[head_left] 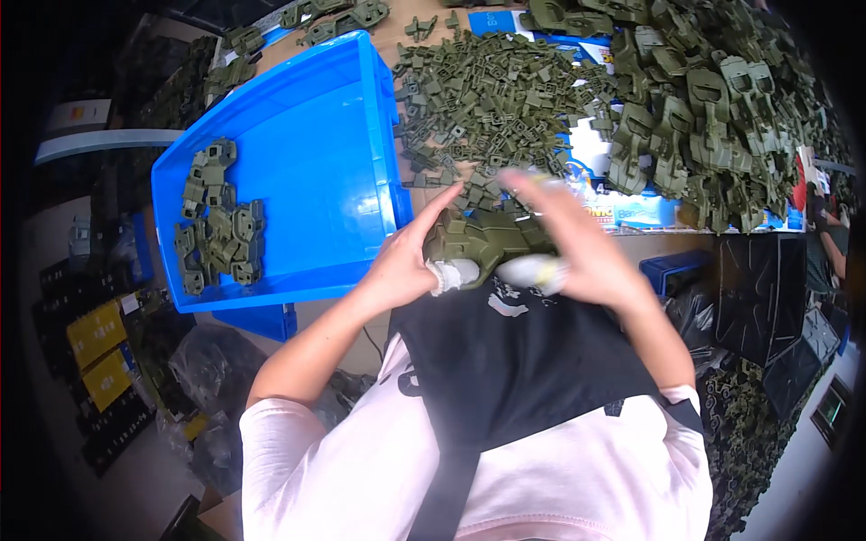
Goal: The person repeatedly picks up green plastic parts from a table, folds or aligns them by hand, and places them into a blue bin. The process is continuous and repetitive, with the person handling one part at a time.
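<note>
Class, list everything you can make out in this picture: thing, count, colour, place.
Tub: one, blue, left of centre
Tub parts: several, olive green, tub's left end
Small parts: too many to count, olive green, heaped top centre
Large parts: too many to count, olive green, heaped upper right
Central part: one, olive green, between the hands
Packaging: count unclear, blue and white, under the heaps
Table: one, tan, top
Clear bags: count unclear, colourless, lower left
Apron: one, black, person's front
Shirt: one, pale pink, person's torso
Left hand: one, white thumb cover, left of central part
Right hand: one, white thumb cover, right of central part
</note>
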`<act>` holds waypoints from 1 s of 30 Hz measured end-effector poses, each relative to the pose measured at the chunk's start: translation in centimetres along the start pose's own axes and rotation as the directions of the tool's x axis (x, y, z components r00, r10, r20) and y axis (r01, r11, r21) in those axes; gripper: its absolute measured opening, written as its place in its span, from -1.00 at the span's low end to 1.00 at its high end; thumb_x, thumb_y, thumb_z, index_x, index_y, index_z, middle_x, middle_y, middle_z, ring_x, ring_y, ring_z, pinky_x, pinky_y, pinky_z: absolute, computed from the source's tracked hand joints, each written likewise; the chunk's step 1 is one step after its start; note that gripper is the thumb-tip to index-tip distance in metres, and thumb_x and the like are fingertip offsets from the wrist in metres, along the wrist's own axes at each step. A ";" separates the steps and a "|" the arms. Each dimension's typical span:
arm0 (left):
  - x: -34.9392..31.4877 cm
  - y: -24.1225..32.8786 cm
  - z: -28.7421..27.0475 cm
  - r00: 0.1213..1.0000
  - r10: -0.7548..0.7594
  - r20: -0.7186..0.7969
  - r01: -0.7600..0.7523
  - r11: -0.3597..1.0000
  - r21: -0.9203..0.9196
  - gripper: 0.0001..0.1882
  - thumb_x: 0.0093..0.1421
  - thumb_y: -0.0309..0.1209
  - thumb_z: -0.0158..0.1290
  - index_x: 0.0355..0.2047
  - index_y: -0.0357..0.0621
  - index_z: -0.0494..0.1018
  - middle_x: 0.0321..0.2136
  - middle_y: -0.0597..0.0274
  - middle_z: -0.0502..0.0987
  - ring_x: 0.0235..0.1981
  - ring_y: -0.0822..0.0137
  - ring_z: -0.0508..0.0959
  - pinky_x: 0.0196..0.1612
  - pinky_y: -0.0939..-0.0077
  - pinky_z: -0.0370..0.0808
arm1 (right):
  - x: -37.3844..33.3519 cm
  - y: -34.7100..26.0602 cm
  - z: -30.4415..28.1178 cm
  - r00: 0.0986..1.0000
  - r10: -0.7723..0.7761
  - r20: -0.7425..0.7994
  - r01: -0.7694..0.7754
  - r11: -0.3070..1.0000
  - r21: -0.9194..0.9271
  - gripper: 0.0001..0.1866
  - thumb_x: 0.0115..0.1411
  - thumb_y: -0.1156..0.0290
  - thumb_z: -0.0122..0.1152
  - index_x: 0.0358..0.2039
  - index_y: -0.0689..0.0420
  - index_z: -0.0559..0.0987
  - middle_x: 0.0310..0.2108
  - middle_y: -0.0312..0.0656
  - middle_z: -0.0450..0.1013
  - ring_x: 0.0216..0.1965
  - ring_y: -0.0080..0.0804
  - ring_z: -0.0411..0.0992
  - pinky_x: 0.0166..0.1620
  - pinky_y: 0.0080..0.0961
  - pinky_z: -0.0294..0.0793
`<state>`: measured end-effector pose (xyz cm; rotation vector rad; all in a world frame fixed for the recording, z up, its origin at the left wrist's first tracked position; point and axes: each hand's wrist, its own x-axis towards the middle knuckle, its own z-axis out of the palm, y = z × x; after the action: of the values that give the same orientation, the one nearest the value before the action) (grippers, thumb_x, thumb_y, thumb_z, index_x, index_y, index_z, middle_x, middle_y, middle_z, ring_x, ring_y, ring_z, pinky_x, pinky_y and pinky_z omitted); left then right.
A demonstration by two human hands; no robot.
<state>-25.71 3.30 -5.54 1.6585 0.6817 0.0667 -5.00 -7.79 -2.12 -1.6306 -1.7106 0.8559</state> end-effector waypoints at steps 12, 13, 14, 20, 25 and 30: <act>0.5 0.9 1.2 0.991 0.130 -0.026 -0.131 0.991 -0.016 -0.38 -0.11 -0.42 0.25 -0.01 -0.01 0.26 -0.19 0.11 0.49 -0.18 0.16 0.53 -0.16 0.39 0.42 | 0.8 2.7 0.7 0.939 0.095 0.329 -0.212 0.916 0.342 -0.10 -0.06 0.06 0.26 0.23 0.05 0.06 0.16 -0.01 0.15 0.12 -0.11 0.22 0.11 -0.35 0.21; 0.6 0.6 1.4 0.990 0.135 -0.032 -0.135 0.991 -0.011 -0.38 -0.11 -0.43 0.24 -0.01 -0.01 0.26 -0.20 0.11 0.50 -0.17 0.15 0.53 -0.17 0.39 0.42 | 0.8 3.0 0.8 0.926 0.112 0.361 -0.226 0.929 0.291 -0.12 -0.06 0.08 0.26 0.22 0.06 0.08 0.14 -0.02 0.18 0.11 -0.13 0.24 0.10 -0.35 0.21; 0.6 0.4 1.7 0.990 0.139 -0.038 -0.139 0.990 -0.006 -0.37 -0.12 -0.44 0.24 -0.01 -0.01 0.25 -0.20 0.11 0.50 -0.17 0.14 0.53 -0.17 0.38 0.42 | 1.0 3.1 0.9 0.911 0.131 0.391 -0.239 0.941 0.240 -0.14 -0.05 0.10 0.26 0.21 0.07 0.09 0.13 -0.02 0.20 0.09 -0.15 0.26 0.10 -0.35 0.22; 0.8 0.5 1.4 0.992 0.120 0.031 -0.122 0.990 0.075 -0.39 -0.13 -0.54 0.15 0.00 -0.02 0.27 -0.19 0.07 0.50 -0.15 0.09 0.51 -0.16 0.35 0.42 | 1.4 2.9 1.6 0.943 0.141 0.300 -0.221 0.943 0.250 -0.24 -0.16 0.42 0.21 0.15 0.05 0.24 -0.15 0.06 0.43 -0.14 -0.03 0.41 -0.10 -0.30 0.38; 2.8 1.7 1.4 0.970 0.188 0.156 -0.207 0.972 0.115 -0.25 -0.09 -0.39 0.24 0.12 -0.14 0.17 0.03 0.09 0.32 0.05 0.22 0.34 0.06 0.41 0.29 | 0.2 3.8 1.6 0.998 0.058 0.030 -0.063 0.963 0.260 -0.27 -0.08 0.37 0.23 0.15 0.07 0.22 -0.07 0.00 0.39 -0.06 -0.11 0.39 -0.04 -0.38 0.38; 4.7 1.3 1.5 0.909 0.370 -0.190 -0.412 0.860 -0.300 0.03 -0.03 -0.28 0.16 0.27 -0.03 -0.33 0.23 -0.05 -0.14 0.19 0.05 0.10 0.20 0.24 0.09 | 0.3 3.2 -1.4 0.932 0.198 -0.305 0.107 0.653 0.750 -0.19 -0.03 0.38 0.31 0.21 0.07 0.11 0.14 -0.21 0.15 0.09 -0.44 0.18 0.06 -0.48 0.24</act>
<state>-20.71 4.11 -6.18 1.4453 0.3864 0.5583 -1.94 -7.33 -3.85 -1.1320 -0.8415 1.0311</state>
